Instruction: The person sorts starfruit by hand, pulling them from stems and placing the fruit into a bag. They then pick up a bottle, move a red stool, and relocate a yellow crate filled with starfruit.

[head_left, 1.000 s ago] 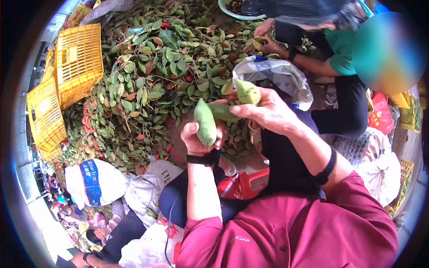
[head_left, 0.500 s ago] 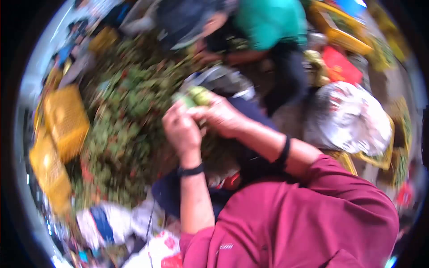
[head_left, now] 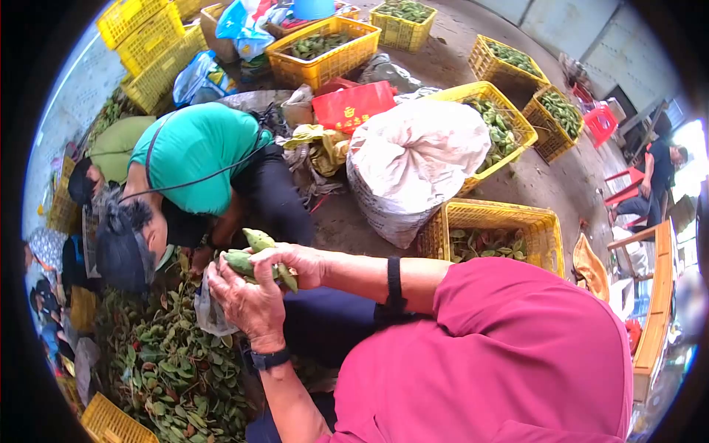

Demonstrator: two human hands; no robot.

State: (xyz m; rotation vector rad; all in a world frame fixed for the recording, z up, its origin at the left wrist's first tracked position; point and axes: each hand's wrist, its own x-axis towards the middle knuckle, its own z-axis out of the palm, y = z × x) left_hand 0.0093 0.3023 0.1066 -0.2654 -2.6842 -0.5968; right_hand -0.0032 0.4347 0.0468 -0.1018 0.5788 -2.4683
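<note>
Thick green leaves [head_left: 242, 262] are bunched between my two hands, held up in front of my lap. My left hand [head_left: 252, 306], with a dark band at the wrist, has its fingers wrapped round the lower side of the bunch. From the right, my right hand [head_left: 301, 264] closes on the same leaves, one tip sticking up above it and another poking out below. A clear plastic bag [head_left: 213, 308] hangs just beyond my left hand. Below it spreads a large heap of green leaves [head_left: 177, 362].
A person in a green shirt [head_left: 203, 155] bends over the heap, close beyond my hands. A big white sack [head_left: 413, 159] and yellow crates [head_left: 509, 218] of leaves stand to the right. Farther right are a wooden frame [head_left: 653, 303] and a seated person [head_left: 653, 181].
The view has turned toward the right, bringing the crates and sack into the middle. Both hands still hold green leaves together, now lower and further left in view.
</note>
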